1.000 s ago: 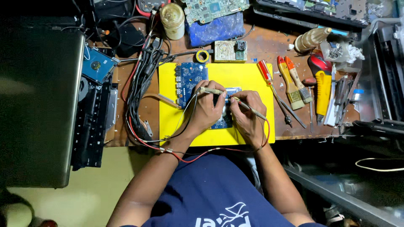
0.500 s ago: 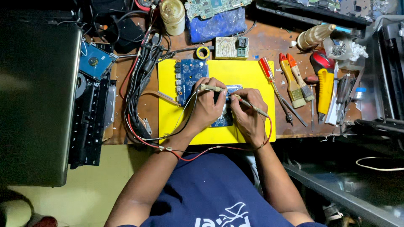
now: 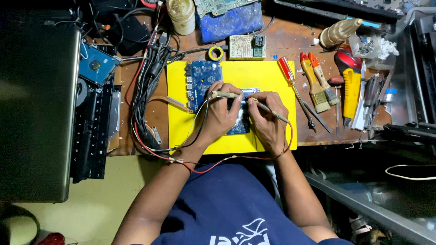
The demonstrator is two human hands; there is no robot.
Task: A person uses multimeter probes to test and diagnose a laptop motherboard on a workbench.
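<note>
From the head camera, the left hand point(image 3: 221, 114) has its fingers pinched around a slim probe point(image 3: 223, 95) and the right hand point(image 3: 268, 117) pinches a second probe point(image 3: 268, 109), both tips angled down onto the blue circuit board point(image 3: 203, 84), apparently so each hand can steady a contact point. The board lies flat on a smooth yellow mat point(image 3: 268, 75) over the worn wooden bench point(image 3: 290, 41), with thin red and black leads point(image 3: 200, 168) looping back toward the person. Plastic-handled screwdrivers point(image 3: 287, 70) and bristle brushes point(image 3: 314, 88) lie just right of the mat.

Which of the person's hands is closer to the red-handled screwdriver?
Right. The right hand holds a probe over the blue circuit board, just beside the red-handled screwdriver; the left hand sits farther away, beyond the right one.
</note>
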